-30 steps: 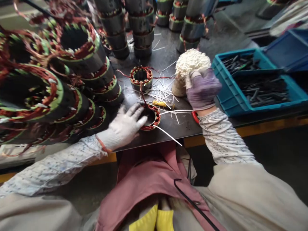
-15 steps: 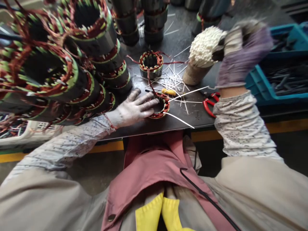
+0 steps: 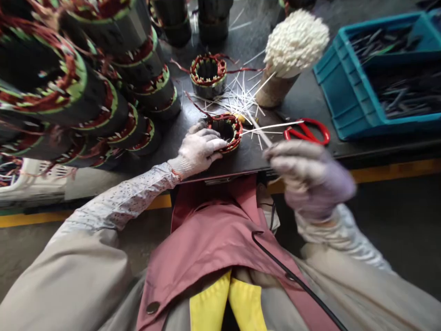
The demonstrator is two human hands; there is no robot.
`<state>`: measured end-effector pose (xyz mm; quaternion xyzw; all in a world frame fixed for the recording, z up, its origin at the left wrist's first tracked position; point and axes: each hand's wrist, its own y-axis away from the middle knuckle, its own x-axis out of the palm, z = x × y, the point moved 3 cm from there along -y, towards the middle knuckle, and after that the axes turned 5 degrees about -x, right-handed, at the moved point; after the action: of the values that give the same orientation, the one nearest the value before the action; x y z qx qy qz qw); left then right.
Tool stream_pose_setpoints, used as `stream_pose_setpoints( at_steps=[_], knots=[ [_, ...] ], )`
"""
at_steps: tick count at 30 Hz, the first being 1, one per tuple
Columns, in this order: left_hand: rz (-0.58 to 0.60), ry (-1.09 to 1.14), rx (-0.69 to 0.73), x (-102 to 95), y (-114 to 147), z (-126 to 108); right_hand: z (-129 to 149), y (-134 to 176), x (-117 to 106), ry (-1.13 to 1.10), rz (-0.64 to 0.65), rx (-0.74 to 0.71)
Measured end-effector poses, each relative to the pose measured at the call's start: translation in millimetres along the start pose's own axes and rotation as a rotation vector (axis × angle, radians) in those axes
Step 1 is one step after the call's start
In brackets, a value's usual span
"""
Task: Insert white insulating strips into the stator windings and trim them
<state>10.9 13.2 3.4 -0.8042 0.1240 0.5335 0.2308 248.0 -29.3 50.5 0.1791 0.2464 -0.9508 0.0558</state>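
Observation:
My left hand [image 3: 200,148], in a whitish glove, rests on the near wound motor stator [image 3: 237,138], its fingers curled over the left rim. Red windings ring the stator's dark bore, and white strips stick out from its right side. Off to the right, my right hand [image 3: 306,172] is closed and somewhat blurred in a purple-and-white glove. From its fingertips a thin white strip [image 3: 261,132] points up and left. Loose white strips [image 3: 237,99] lie scattered behind the near stator, beside a second small stator [image 3: 208,76].
Stacked larger stators [image 3: 113,110] crowd the left side. A brown holder [image 3: 275,89] carries a thick bundle of white strips [image 3: 296,41]. Red-handled pliers or cutters [image 3: 317,131] lie before a blue bin [image 3: 358,101] of dark pieces. The table's front edge runs close to my apron.
My right hand has come from the white bundle down toward me, a strip now in its fingers. My left fingers, earlier stretched flat, have curled onto the near stator. The view has shifted slightly.

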Motion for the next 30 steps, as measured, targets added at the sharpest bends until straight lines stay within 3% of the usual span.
stream_pose_setpoints(
  at_steps=[3,7,12,21,25,30],
  knots=[
    [0.022,-0.006,-0.01,-1.4,-1.7,-4.4,-2.5,68.8,28.6,-0.071,0.017,-0.057],
    [0.042,-0.03,-0.053,-4.8,-4.0,-13.1,-9.1,99.8,44.3,-0.11,0.058,-0.147],
    [-0.004,-0.02,-0.076,-4.2,-3.5,-15.4,-7.2,95.7,45.8,-0.082,0.143,-0.239],
    [0.021,-0.019,-0.081,-4.9,-4.6,-14.6,-10.5,85.8,52.5,-0.049,0.108,-0.219],
    [0.034,-0.022,-0.079,-6.5,-4.4,-14.6,-25.6,71.2,70.7,-0.103,0.058,-0.187],
    [-0.082,0.063,-0.158,-5.0,4.2,-11.6,-45.4,44.7,89.3,-0.177,-0.06,-0.183]
  ],
)
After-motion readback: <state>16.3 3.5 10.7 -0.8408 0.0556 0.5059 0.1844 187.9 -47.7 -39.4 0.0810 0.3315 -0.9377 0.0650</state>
